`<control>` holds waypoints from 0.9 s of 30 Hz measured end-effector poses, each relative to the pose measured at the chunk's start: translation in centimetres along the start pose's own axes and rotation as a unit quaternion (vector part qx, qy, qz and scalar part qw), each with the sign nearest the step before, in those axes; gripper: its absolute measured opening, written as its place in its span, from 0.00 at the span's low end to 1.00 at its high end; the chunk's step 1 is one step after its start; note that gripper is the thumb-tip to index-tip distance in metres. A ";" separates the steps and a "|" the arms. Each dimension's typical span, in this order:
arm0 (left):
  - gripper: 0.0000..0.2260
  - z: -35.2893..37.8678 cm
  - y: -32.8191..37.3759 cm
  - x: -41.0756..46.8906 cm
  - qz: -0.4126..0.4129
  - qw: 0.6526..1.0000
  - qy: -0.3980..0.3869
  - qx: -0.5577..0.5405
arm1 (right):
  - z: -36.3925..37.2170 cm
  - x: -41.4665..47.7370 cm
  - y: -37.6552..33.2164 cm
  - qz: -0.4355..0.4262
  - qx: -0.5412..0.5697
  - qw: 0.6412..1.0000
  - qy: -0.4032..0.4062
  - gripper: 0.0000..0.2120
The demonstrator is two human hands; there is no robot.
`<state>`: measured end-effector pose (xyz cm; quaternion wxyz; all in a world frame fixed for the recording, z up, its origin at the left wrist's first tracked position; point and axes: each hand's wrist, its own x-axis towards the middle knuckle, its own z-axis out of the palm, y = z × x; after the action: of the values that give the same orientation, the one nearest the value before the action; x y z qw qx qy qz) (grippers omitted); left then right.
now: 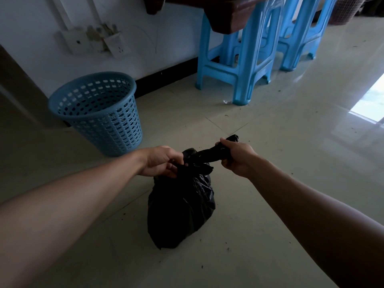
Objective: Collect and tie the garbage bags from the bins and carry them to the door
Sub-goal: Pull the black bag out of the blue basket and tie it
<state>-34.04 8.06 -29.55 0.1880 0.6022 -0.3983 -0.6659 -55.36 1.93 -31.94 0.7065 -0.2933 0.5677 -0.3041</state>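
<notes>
A full black garbage bag (180,208) stands on the tiled floor in front of me. My left hand (160,162) grips one twisted end of its neck at the bag's top left. My right hand (235,157) is closed around the other twisted end, stretched out to the upper right, with the tip poking past my fingers. The two ends cross in a knot between my hands. A blue perforated plastic bin (97,111) stands to the left against the wall, with no liner visible inside it.
Two light blue plastic stools (239,65) stand at the back by the wall under a dark wooden table edge (226,15). A pinkish basket (345,11) sits far right. A dark door panel (14,84) is at left. Small debris dots the glossy floor.
</notes>
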 end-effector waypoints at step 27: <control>0.03 -4.2 -3.0 0.5 0.022 0.958 0.250 0.138 | -0.8 1.0 -0.8 -0.116 -0.076 0.988 0.066 0.11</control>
<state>-29.46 8.31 -31.97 0.2108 0.7606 -0.4396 -0.4287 -56.05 0.53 -32.10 0.6029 -0.3896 0.5967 -0.3587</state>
